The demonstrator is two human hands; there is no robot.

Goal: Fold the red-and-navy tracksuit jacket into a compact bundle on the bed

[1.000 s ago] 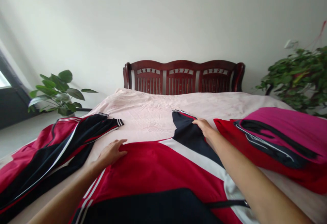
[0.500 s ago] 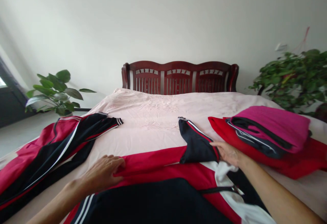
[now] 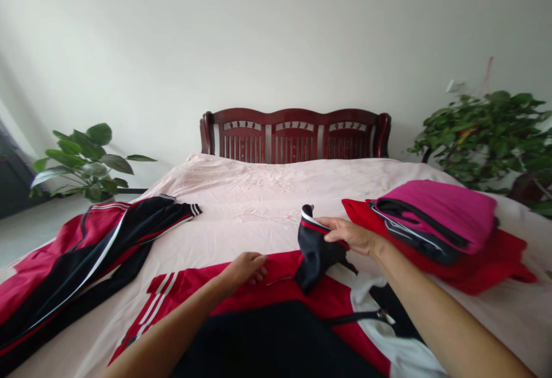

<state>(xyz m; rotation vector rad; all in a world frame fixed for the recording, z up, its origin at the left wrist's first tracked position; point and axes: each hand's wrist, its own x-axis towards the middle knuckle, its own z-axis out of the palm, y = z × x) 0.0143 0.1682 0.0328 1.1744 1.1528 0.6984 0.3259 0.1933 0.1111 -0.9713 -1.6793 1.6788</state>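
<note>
The jacket is lying on the bed between its left and right edges, well short of the far edge. The right hand is pinching the dark sleeve by its striped trim, thumb and fingers clamped on it; the left hand is curling over the red cloth — whether those fingers are gripping, I cannot tell. Working well probably means laying the sleeve flat — smoothing its curling end while steadying the red cloth.
</note>
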